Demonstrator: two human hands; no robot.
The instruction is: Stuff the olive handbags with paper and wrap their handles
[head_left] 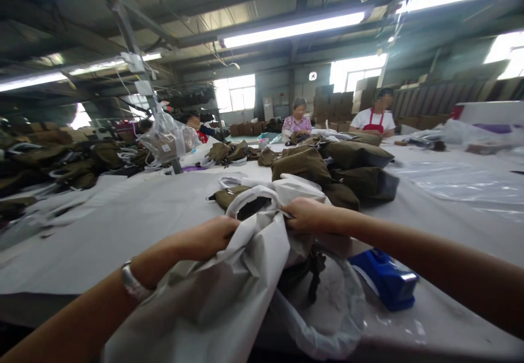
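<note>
A large sheet of pale grey wrapping paper hangs over the near table edge, bunched up around an olive-brown bag. My left hand is closed on the sheet's left side. On the other side of the gathered folds, my right hand grips the same sheet, fingers curled into it. Between the hands a white-wrapped handle loop stands up. Another white-wrapped loop and a dark strap lie below my right forearm.
A blue tape dispenser sits right of the bag on the white table. Olive bags are piled just beyond my hands. More bags lie at left. Two co-workers sit across the table; another person is further left.
</note>
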